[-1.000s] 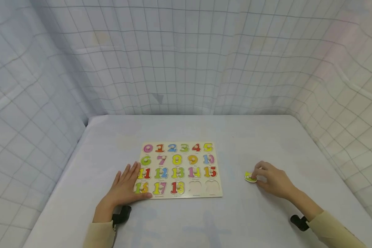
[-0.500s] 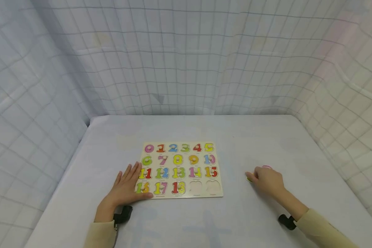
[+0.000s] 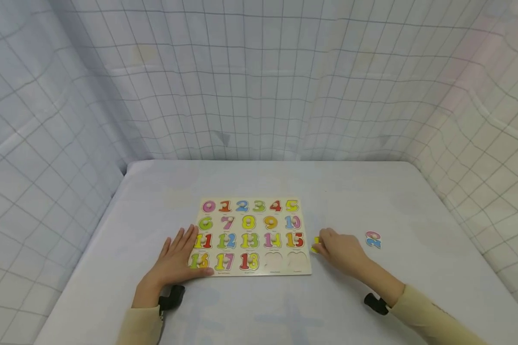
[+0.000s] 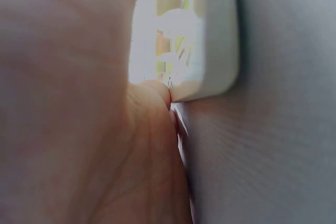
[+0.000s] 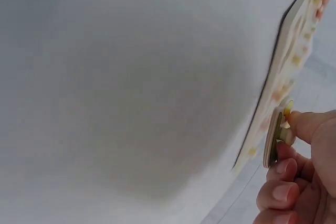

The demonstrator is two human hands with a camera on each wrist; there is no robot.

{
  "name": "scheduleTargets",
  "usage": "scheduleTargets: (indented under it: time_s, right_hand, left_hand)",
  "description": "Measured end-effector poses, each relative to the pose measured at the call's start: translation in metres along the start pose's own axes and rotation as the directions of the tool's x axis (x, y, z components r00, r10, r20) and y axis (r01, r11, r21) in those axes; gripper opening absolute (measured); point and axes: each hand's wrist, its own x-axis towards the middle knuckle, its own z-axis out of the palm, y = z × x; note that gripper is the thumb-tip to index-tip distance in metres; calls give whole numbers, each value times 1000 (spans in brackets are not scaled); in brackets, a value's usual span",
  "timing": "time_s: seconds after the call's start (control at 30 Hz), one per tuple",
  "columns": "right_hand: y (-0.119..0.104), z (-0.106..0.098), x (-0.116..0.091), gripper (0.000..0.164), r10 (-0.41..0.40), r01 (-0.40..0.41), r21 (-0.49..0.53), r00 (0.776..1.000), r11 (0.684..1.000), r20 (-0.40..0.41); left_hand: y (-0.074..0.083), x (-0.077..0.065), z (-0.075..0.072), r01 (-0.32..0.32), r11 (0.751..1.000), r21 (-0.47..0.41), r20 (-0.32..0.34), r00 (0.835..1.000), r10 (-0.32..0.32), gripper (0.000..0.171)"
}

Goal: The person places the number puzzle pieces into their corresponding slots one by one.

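Note:
A wooden number peg puzzle board (image 3: 287, 274) lies on the table in the head view. Its number pieces run from 0 to 18, and two recesses at the bottom right, such as the last recess (image 3: 297, 261), hold no piece. My left hand (image 3: 172, 263) rests spread on the board's left edge, thumb along its front edge. Beside the board's right edge, my right hand (image 3: 343, 251) pinches a mostly yellow number puzzle piece (image 3: 315, 245) by its knob. The right wrist view shows this piece (image 5: 271, 139) tilted on edge, clear of the table; its number is hidden.
A pink and blue number 20 puzzle piece (image 3: 373, 239) lies on the white table (image 3: 259, 179), right of my right hand. White grid-patterned curtains (image 3: 263, 96) surround the table at the back and sides.
My right hand has taken hold of the yellow piece by its knob and carried it left to the board's edge. The 20 piece has come into view behind it. My left hand stays put.

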Motion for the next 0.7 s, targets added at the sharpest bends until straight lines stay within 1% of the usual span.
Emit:
scheduleTargets:
  time_s: [0.1, 0.2, 0.33, 0.47, 0.7]
  right_hand:
    - [-18, 2, 11, 29, -81, 80, 36, 996, 996, 35]
    - [-35, 6, 21, 31, -149, 146, 54, 987, 988, 55]
    - [-56, 11, 32, 32, -215, 208, 80, 972, 975, 97]
    - [-69, 18, 40, 32, -241, 230, 97, 962, 968, 126]
    - [-79, 24, 46, 31, -234, 220, 105, 960, 970, 155]
  left_hand:
    - [1, -1, 0, -5, 1000, 2, -4, 1000, 5, 118]
    - [1, -1, 0, -6, 1000, 6, -12, 1000, 6, 118]
    - [1, 1, 2, -5, 1000, 9, -13, 1000, 6, 119]
    - [1, 2, 2, -5, 1000, 12, -15, 1000, 5, 119]
    - [2, -1, 1, -4, 1000, 7, -23, 1000, 4, 119]
